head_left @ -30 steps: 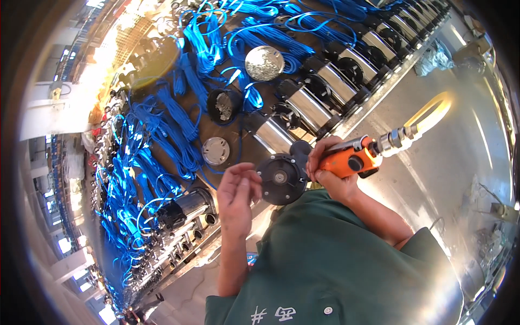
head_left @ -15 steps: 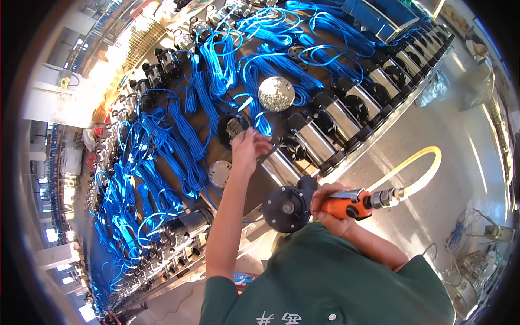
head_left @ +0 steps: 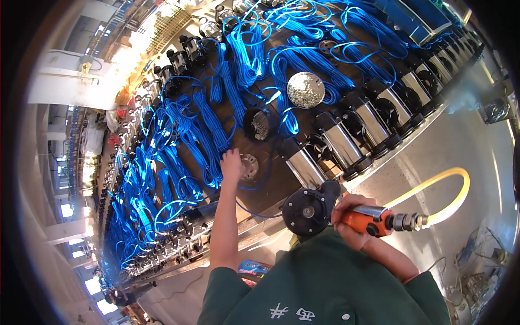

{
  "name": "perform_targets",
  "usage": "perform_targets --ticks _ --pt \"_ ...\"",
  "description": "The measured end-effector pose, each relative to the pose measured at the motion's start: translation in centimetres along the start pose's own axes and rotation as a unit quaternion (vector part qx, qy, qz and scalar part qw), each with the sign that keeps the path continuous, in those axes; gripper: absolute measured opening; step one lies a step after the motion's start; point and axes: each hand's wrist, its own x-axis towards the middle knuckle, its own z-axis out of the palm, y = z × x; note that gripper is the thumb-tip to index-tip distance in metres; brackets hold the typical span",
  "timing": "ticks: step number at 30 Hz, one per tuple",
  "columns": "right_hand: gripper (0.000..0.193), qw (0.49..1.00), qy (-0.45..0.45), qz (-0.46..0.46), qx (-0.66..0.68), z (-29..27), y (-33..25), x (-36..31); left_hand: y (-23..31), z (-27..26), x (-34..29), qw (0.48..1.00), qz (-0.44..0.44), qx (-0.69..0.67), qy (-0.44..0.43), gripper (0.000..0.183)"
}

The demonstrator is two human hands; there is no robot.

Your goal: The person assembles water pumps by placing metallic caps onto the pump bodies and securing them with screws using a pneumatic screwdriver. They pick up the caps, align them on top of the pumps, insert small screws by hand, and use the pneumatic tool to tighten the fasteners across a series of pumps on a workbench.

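Observation:
My right hand (head_left: 348,221) is wrapped round an orange air screwdriver (head_left: 364,221) with a yellow hose (head_left: 455,173) at its rear. The tool's front end meets a round black pump housing (head_left: 306,211) with bolts round its rim, at the table's near edge. My left hand (head_left: 232,164) is low over the table, its fingers bent down at the left edge of a flat metal disc with holes (head_left: 249,167). Its fingertips are hidden, and what they hold, if anything, does not show. Beyond it stand a black bowl of small metal parts (head_left: 260,125) and a pale bowl of small fasteners (head_left: 305,90).
Coils of blue cable (head_left: 208,122) cover much of the table. Several steel-bodied pumps (head_left: 341,142) line its right edge, with more along the left. A blue bin (head_left: 414,21) stands at the far right. A grey floor (head_left: 411,157) lies to the right.
My left hand has left the black bowl and come back toward the metal disc. My right hand keeps the screwdriver at the pump housing. The whole view has shifted a little.

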Motion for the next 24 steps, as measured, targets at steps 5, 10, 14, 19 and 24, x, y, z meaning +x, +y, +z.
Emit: perform_targets --ticks 5,10,14,19,24 --pt "0.018 0.999 -0.005 -0.009 -0.042 0.6 -0.2 0.3 -1.7 -1.1 -0.3 0.996 -0.026 -0.038 -0.075 0.020" --pt "0.036 0.978 0.004 -0.084 0.190 0.1 -0.7 0.5 0.9 -11.5 -0.4 0.901 -0.219 -0.373 -0.039 0.027" --pt "0.038 0.972 0.063 -0.131 0.183 -1.8 -2.2 1.7 9.5 -21.3 -4.9 0.922 -0.089 -0.367 0.084 0.028" --pt "0.040 0.968 0.122 -0.120 0.185 -4.1 -2.4 1.4 15.9 -21.5 -12.5 0.945 0.193 -0.250 0.082 0.037" --pt "0.039 0.970 0.139 -0.109 0.167 -5.2 -1.0 0.4 16.6 -21.4 -14.2 0.938 0.259 -0.230 0.022 0.032"
